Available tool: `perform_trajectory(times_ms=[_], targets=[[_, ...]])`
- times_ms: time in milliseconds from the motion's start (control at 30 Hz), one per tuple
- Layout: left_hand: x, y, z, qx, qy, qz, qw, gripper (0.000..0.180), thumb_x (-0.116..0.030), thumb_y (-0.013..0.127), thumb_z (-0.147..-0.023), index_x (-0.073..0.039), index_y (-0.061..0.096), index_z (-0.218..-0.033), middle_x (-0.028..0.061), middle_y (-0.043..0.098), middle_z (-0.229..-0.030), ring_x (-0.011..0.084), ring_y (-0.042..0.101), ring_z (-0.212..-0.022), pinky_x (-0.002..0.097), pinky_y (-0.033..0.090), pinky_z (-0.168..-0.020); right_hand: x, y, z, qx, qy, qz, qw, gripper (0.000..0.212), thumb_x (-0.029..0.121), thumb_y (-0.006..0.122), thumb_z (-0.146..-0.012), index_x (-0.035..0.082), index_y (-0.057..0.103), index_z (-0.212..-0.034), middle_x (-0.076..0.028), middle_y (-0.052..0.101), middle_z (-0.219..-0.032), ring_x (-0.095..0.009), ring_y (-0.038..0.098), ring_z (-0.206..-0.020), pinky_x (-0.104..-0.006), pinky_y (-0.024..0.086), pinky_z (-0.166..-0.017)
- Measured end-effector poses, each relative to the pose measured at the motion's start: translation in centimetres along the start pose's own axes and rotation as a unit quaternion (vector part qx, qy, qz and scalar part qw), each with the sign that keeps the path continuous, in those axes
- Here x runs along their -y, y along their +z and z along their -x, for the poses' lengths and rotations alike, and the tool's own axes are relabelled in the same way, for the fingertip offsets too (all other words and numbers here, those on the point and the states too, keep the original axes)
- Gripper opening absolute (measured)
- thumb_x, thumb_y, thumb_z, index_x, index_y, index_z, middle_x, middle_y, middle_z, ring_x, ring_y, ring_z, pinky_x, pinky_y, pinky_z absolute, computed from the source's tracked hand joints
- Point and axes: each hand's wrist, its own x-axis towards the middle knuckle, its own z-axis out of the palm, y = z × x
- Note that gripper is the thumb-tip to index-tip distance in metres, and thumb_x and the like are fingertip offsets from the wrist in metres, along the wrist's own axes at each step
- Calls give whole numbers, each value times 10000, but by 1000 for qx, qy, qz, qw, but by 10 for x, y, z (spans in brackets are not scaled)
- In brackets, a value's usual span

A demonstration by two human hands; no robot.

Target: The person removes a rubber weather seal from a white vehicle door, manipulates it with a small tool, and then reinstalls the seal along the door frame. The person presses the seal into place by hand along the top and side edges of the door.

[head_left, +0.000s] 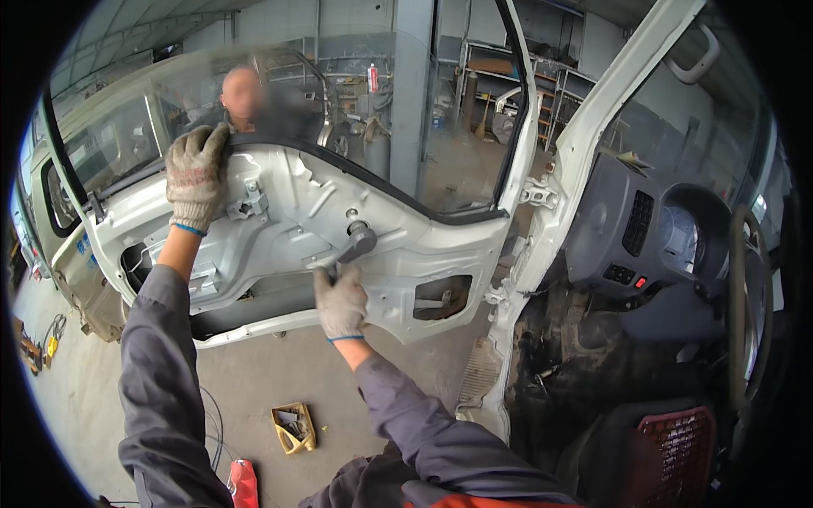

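A white vehicle door [440, 254] stands open before me, its inner trim removed and the bare metal panel showing. My left hand [196, 176], in a grey work glove, grips the top edge of the door at the black window seal. My right hand [340, 303], also gloved, is closed on the grey window crank handle [357, 242] in the middle of the panel. The window glass [339, 110] is raised in its frame. Another person stands behind the glass on the far side of the door.
To the right are the cab's grey dashboard [631, 229], steering wheel [749, 305] and a seat with a red mesh cover [682, 449]. On the concrete floor lie a yellow cut-open canister [294, 427], a red can [244, 484] and cables. Shelving stands at the back.
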Motion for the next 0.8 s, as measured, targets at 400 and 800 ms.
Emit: perform_trajectory(times_ms=[400,800], targets=[[18,5,4,31,24,-62,997,388,-303,671,-949,-206,636,-1323,70,647,-1274,305,612,-1161,475,477,-1006,32,-98,-118,-40,-196,193,961,347,361,590,-981,38,538,-1097,-224,709,-851,-419,713,-805,-517,565,-726],[-7,-1,-2,12,-2,-17,1000,340,-247,671,-885,-222,649,-1223,37,652,-1169,280,625,-1107,472,482,-967,-66,-82,-69,22,-89,301,949,479,507,526,-1011,31,566,-1047,-282,716,-879,-502,693,-867,-589,539,-784]])
